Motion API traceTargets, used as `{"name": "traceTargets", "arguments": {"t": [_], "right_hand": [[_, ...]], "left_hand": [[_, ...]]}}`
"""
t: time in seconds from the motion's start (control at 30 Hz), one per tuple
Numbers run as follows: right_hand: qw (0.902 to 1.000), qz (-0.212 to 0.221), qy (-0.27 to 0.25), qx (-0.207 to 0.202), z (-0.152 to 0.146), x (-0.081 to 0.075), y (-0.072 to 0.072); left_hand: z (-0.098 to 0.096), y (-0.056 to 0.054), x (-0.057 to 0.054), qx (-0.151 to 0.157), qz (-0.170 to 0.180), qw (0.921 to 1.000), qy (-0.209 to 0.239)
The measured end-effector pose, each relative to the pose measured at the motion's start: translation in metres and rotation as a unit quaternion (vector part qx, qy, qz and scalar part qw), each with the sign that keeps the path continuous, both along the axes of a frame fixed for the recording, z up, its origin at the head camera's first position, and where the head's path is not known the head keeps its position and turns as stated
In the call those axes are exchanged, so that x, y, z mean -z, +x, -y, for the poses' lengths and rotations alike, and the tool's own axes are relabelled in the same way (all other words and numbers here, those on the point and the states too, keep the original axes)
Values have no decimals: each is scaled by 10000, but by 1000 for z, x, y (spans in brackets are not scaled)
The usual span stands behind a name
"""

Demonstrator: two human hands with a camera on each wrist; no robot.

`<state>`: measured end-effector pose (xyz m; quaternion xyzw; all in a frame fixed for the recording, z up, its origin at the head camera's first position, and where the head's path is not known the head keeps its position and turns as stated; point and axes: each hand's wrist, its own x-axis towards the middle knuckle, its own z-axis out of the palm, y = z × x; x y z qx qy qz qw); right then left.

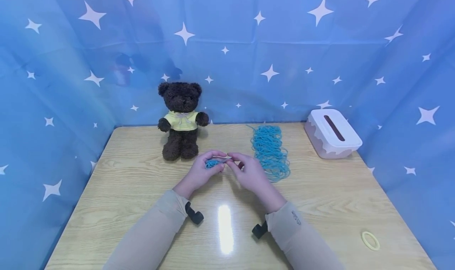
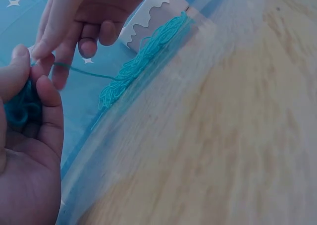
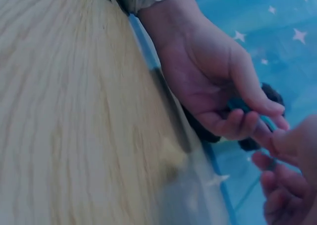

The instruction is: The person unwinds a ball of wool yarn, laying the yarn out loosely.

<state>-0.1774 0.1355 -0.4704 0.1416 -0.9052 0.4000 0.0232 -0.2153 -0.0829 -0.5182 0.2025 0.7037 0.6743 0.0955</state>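
My left hand [image 1: 200, 172] holds a small wound bundle of blue yarn [image 1: 212, 164] in its curled fingers, in front of the teddy bear. Fingertip to fingertip with it, my right hand [image 1: 251, 174] pinches the yarn between thumb and forefinger. In the left wrist view a single strand [image 2: 84, 70] runs from the fingertips to a long, loosely looped hank of blue yarn [image 1: 271, 153] on the table. The right wrist view shows both hands meeting at the thumbs, the bundle [image 3: 238, 105] mostly hidden in the left palm.
A dark brown teddy bear [image 1: 181, 121] in a yellow top stands at the back of the wooden table [image 1: 142, 202]. A white slotted box [image 1: 332, 133] sits at the back right, a pale yellow ring [image 1: 370, 240] near the front right. Blue star-printed curtain [image 1: 227, 64] surrounds the table.
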Motion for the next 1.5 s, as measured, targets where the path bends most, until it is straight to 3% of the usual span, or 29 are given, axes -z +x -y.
{"name": "traceTargets", "arguments": {"t": [0.23,0.4,0.53,0.77,0.97,1.17,1.5], "right_hand": [[9925,-1101,-8,535,3,12,0],[9818,-1752,-408,612,0,18,-3],[9829,-1522,-898,524,-3,20,-4],[9874,-699,-1395,246,-3,20,-5],[9858,-440,-1614,109,0,18,-3],[9925,-655,-1030,107,3,18,-1],[9897,-1216,-729,196,3,20,-1]], "left_hand": [[-3,-1,1,-46,-189,9998,-45],[-3,-1,2,146,-74,9992,359],[-4,-3,4,214,53,9982,560],[-5,-4,6,-309,-141,9994,-58],[-6,-1,3,-518,-113,9985,-107],[-5,0,4,-571,-368,9977,-85],[-5,2,6,-35,-905,9945,519]]}}
